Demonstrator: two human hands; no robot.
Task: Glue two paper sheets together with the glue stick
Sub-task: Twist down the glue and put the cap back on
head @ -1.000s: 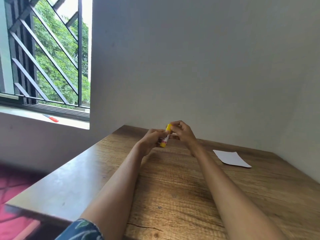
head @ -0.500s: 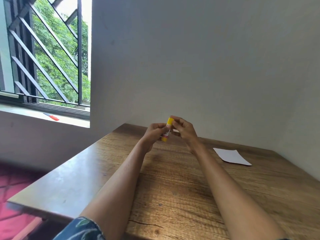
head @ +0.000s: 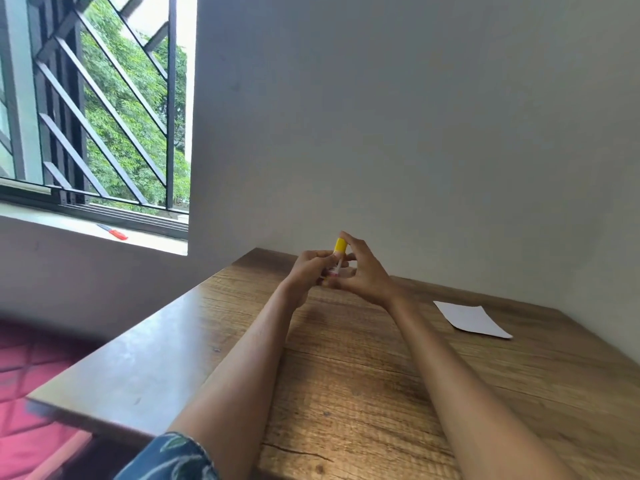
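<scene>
Head view: glue stick [head: 335, 263] held upright above the far end of the table [head: 381, 368], near the wall. Left hand [head: 309, 271] wrapped round the lower body; right hand [head: 363, 271] with fingertips pinched on the yellow cap [head: 340, 245]. White paper [head: 471, 320] flat on the table, well to the right. Red item [head: 116, 232] on the windowsill [head: 86, 226].

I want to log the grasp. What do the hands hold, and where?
The glue stick: left hand around its body, right hand at the yellow cap.
</scene>
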